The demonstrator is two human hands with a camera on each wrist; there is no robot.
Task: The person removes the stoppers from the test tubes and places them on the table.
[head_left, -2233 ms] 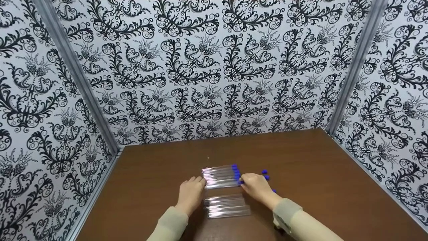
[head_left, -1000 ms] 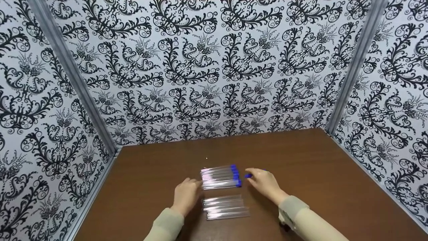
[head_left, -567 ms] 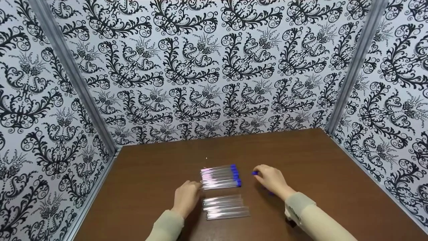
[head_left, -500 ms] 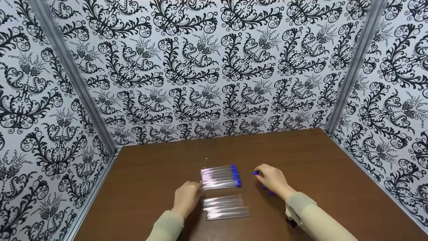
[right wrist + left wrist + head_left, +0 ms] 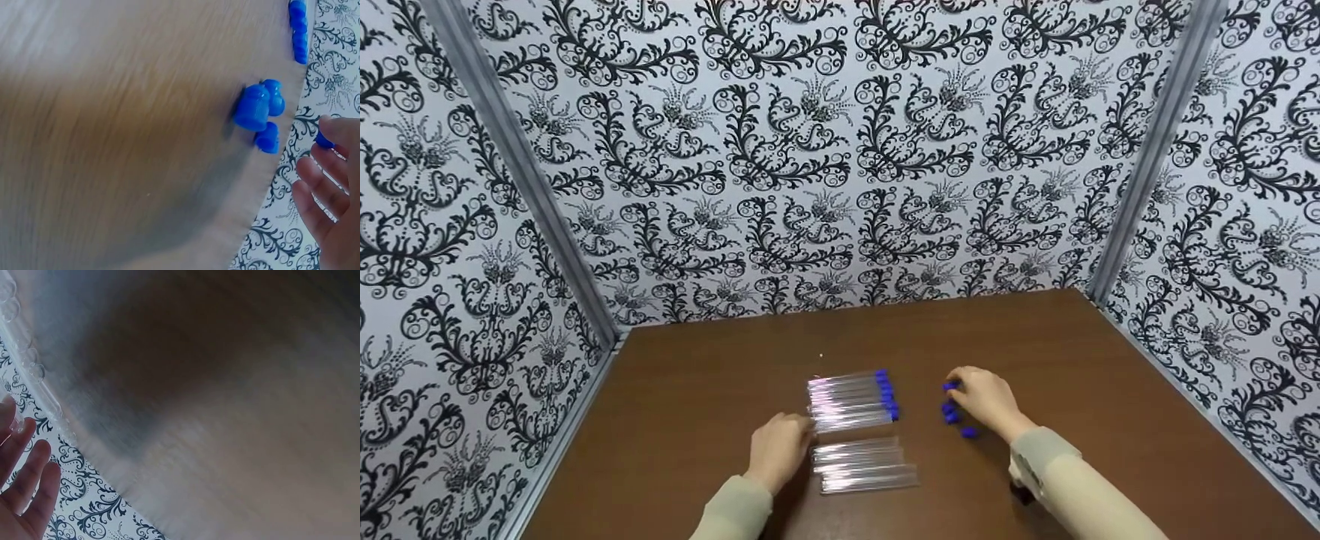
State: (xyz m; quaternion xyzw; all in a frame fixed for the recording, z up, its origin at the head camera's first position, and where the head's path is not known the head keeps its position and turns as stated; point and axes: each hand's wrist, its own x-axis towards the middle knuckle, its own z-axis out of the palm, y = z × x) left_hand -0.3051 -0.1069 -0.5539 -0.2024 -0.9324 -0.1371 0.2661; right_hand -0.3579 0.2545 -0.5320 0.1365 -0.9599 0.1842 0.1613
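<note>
My left hand (image 5: 778,452) is at the left ends of the clear test tubes. In the left wrist view, the thumb and forefinger pinch the rounded end of one clear test tube (image 5: 18,423), the other fingers loosely spread. A row of tubes with blue caps (image 5: 851,391) lies beside this hand, caps to the right. Nearer me lies a group of uncapped tubes (image 5: 866,466). My right hand (image 5: 988,396) is to the right of the capped row and pinches a blue cap (image 5: 324,140) between thumb and forefinger. Loose blue caps (image 5: 252,108) lie on the table just below it.
The brown tabletop (image 5: 720,367) carries everything. Patterned black-and-white walls (image 5: 810,187) enclose its back and sides, with grey metal posts (image 5: 529,172) at the corners. One loose cap (image 5: 969,433) lies nearest to the right sleeve (image 5: 1046,457).
My right hand has moved right, away from the capped ends, with a blue cap in its fingertips. Loose caps it had covered now show. My left hand has shifted slightly left and nearer me.
</note>
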